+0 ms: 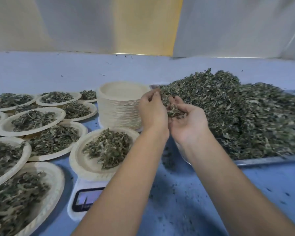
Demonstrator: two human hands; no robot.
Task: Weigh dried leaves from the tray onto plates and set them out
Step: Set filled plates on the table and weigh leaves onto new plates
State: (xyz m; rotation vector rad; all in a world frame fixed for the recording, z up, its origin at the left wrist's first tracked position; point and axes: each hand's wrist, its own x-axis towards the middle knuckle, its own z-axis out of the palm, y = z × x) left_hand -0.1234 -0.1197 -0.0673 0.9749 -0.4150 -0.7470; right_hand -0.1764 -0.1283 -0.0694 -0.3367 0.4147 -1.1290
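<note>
Clump of dried leaves (175, 111) held at tray (262, 161) corner: cupped in right hand (188, 121), fingers loosely bent; left hand (151, 111) fingers curled over it. Filled plate (75, 159) seated on scale (85, 199), left on counter (177, 201).

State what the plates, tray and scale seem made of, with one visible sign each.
Plates: pale, matte, ribbed rims, thin in the stack; probably pressed paper or plant fibre. Tray: grey, reflective rim; likely metal. Scale: smooth white body, dark display; likely plastic.

scale (85, 200) left of tray (269, 160), plate stack (121, 108) behind
</note>
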